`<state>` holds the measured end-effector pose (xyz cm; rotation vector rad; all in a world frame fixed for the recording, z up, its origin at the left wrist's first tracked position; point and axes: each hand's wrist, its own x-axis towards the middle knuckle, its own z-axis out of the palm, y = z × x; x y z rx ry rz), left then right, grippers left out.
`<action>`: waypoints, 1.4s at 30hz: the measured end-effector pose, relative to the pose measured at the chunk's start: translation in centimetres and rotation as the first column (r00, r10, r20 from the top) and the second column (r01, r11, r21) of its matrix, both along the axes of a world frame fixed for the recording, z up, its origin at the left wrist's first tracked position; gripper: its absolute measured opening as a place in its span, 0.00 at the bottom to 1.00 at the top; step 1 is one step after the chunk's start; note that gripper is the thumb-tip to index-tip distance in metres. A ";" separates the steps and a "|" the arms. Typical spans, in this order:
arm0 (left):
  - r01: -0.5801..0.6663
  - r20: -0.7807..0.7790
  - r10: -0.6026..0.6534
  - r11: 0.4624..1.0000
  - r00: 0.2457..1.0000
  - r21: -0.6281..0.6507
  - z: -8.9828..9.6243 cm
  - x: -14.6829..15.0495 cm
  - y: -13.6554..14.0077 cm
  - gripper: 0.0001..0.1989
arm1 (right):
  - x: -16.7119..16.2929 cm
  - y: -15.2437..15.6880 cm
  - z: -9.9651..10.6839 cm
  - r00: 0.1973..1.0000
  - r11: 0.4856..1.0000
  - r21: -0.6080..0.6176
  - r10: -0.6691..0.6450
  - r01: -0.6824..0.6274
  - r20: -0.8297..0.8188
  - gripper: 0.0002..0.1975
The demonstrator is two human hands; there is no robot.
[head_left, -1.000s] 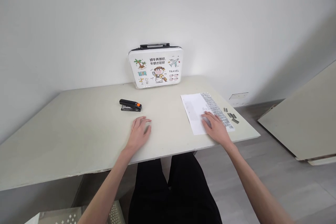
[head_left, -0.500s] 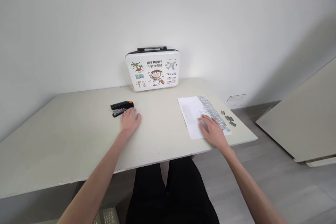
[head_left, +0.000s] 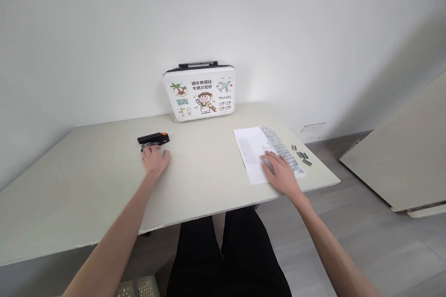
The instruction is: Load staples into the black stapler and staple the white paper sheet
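Observation:
On the white table lies a black stapler (head_left: 153,138) with an orange button, its arm raised from its base. My left hand (head_left: 154,160) rests at its near side, fingers laid over the front of the base and the thumb apart to the right; the fingers hide part of the base. My right hand (head_left: 278,172) lies flat with fingers spread on a white sheet of paper (head_left: 248,153), which has a grey printed pattern along its right side. Several strips of staples (head_left: 300,154) lie just right of the paper.
A white carry case (head_left: 200,95) with cartoon prints stands at the back of the table (head_left: 195,181) against the wall. The table's right edge lies just beyond the staples. A pale panel (head_left: 400,148) stands on the floor at the right.
My left hand has slid left, and the stapler has shifted left with it. My right hand stays on the paper. The view has turned slightly.

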<state>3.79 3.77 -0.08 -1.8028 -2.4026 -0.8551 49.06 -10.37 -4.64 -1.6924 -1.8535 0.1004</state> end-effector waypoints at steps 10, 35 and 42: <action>0.112 0.081 -0.112 0.994 0.990 0.004 0.3 0.8 -1.9 0.22 | -2.1 -0.5 0.3 0.999 0.999 0.036 -0.021 0.021 0.026 0.20; 0.584 -0.096 -0.648 0.732 0.755 -0.350 0.6 -3.7 -9.7 0.33 | -7.9 -6.9 3.4 0.989 0.998 -0.030 0.052 -0.057 -0.137 0.25; 0.529 -0.002 -0.535 0.836 0.845 -0.147 1.2 -8.3 -9.6 0.28 | 5.7 -6.0 -1.4 0.885 0.884 -0.042 -0.466 0.466 0.010 0.43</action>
